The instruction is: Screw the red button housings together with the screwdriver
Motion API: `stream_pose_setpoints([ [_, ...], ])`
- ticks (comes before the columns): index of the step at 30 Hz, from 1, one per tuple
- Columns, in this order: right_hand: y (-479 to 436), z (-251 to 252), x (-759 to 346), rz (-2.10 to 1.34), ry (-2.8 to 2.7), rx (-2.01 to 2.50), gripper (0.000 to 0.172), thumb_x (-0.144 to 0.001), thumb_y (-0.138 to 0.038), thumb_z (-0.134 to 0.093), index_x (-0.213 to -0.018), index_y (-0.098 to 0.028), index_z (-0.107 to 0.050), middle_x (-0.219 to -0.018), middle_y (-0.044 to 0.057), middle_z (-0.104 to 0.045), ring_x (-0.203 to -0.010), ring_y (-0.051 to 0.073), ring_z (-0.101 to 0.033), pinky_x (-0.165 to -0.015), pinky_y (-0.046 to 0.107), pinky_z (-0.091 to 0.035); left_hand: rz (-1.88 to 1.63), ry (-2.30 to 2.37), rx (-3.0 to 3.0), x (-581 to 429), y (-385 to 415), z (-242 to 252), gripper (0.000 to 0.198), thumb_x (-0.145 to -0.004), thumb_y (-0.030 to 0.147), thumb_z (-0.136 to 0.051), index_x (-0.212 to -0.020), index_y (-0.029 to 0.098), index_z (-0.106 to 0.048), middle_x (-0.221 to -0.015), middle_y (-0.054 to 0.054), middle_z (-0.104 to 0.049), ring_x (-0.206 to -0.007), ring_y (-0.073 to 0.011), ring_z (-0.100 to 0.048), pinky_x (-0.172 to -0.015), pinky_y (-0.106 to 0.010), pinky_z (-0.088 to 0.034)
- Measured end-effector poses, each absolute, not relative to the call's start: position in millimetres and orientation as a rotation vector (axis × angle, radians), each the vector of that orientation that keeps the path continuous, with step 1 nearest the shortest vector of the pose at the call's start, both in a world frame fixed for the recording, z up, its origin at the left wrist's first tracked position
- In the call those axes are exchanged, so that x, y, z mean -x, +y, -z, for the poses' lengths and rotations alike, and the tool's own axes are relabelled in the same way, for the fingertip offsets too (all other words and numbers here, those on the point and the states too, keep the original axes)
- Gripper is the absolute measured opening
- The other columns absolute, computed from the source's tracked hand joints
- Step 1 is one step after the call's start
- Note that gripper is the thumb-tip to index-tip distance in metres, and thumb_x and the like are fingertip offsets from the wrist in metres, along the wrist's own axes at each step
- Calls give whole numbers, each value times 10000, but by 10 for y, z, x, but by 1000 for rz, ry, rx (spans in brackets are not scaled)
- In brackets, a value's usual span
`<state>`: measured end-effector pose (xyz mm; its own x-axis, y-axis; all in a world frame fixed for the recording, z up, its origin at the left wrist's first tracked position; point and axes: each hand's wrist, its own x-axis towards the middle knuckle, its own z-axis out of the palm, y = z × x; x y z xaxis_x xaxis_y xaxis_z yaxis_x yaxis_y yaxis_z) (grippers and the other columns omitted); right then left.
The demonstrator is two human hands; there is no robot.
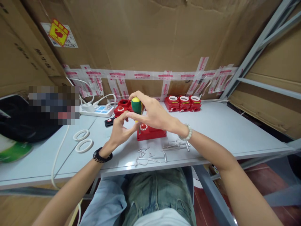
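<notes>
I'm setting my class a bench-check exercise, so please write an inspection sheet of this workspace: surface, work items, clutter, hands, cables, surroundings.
Surface: pale tabletop, seam lines visible at the left.
Work items: green-and-yellow screwdriver, roughly upright, at the near red box; loose screws and metal T-shaped pieces with white string near the front edge; three red boxes topped with white rings towards the back.
Clutter: two loose white rings lying flat at the left; small black piece near the power strip.
Hands: right hand grips the screwdriver handle; left hand is close by, its exact contact hidden.
Cables: white plugs in the power strip; white cable running over the front edge.
Surroundings: taped cardboard behind; grey metal frame at the right.
</notes>
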<state>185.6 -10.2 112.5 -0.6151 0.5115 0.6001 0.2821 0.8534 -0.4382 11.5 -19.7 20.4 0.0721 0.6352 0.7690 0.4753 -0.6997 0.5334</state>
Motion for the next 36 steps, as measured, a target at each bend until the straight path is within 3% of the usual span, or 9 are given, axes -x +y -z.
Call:
stream_pose_setpoints([
  [3,-67,-1126,-1898,-551,-2295,404,346,-860,-172,-574,-1187,-185,-464,-1071,30,-604,-870,117,-558,-797,260,-444,-1660,1118,-2242,-110,-214,-237,108,-839,289,-638,-795,199,-597,-769,-7,-637,-714,-157,-548,-658,-298,-415],
  [10,-81,-1072,-1805,-362,-2217,561,201,-880,-303,-603,-985,-196,-470,-819,-24,-555,-710,116,-484,-694,270,-408,-1724,1225,-2242,-151,-235,-222,231,-750,349,-731,-853,206,-581,-761,22,-601,-692,-144,-506,-640,-282,-403],
  [13,-86,-1100,-1803,-413,-2253,548,249,-879,-288,-600,-1077,-200,-476,-964,19,-600,-801,134,-524,-768,292,-437,-1716,1208,-2232,-149,-233,-225,171,-786,307,-706,-822,203,-575,-741,21,-595,-676,-139,-502,-637,-283,-396],
  [17,-48,-1191,-1894,-685,-2353,334,343,-862,-116,-530,-1190,-198,-469,-1112,38,-593,-898,116,-559,-835,263,-466,-1654,1202,-2249,-121,-235,-248,165,-822,323,-663,-777,204,-559,-765,2,-620,-713,-158,-535,-687,-304,-425],
  [19,-17,-1221,-1929,-721,-2362,315,303,-859,-105,-536,-1146,-192,-494,-1068,28,-593,-867,111,-554,-801,255,-470,-1531,1218,-2292,-98,-231,-236,210,-813,382,-674,-896,202,-604,-927,-38,-661,-858,-201,-584,-781,-333,-469],
  [23,31,-1192,-1905,-602,-2337,423,273,-821,-207,-676,-1025,-202,-496,-887,-24,-566,-747,105,-497,-719,252,-441,-991,1184,-2397,-56,-205,-136,640,-739,473,-760,-1272,199,-534,-1192,-108,-646,-1038,-294,-617,-884,-411,-511],
  [29,55,-1083,-1804,-393,-2236,608,213,-890,-317,-604,-1027,-206,-483,-774,-48,-515,-663,103,-425,-692,272,-402,-804,1203,-2377,-56,-159,-37,531,-797,492,-715,-1200,183,-563,-1074,-123,-700,-890,-291,-672,-748,-401,-545],
  [34,59,-1179,-1888,-635,-2418,368,388,-818,-85,-535,-1180,-201,-455,-974,-1,-574,-791,102,-506,-738,254,-433,-892,1169,-2380,-78,-155,-64,455,-754,457,-762,-1091,197,-601,-926,-84,-702,-846,-287,-671,-731,-389,-549],
  [36,34,-1199,-1897,-679,-2436,325,365,-809,-81,-554,-1146,-192,-471,-970,-1,-574,-777,97,-509,-730,246,-434,-903,1182,-2373,-77,-152,-59,453,-741,449,-768,-1081,199,-605,-873,-65,-697,-777,-274,-664,-690,-382,-546],
])
